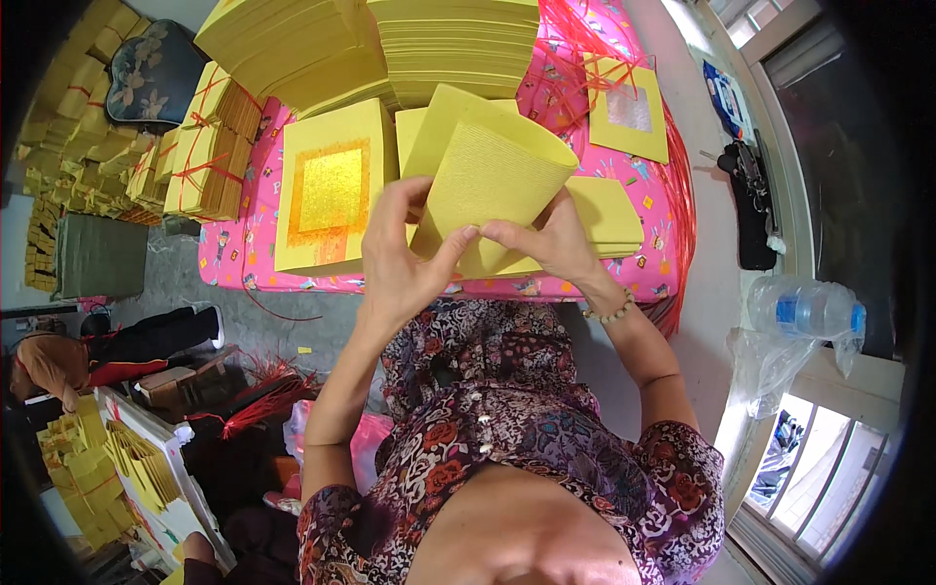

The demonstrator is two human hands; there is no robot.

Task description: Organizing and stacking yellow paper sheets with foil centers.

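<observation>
A yellow sheet of coarse paper is bent over on itself between my hands, its curved fold at the upper right. My left hand grips its left side, the thumb pressed on the front and the fingers partly hidden behind. From the right, my right hand pinches the lower edge, its thumb nearly touching the left one; its other fingers are mostly out of sight. Behind the left hand lies a yellow paper stack with a gold foil square on top. More folded yellow paper rests beside my right hand.
Tall stacks of yellow paper stand at the table's far side, on a pink patterned cloth. Red-tied bundles sit at the left. Red strings hang over the right edge. A plastic bottle lies right. Another person is at far left.
</observation>
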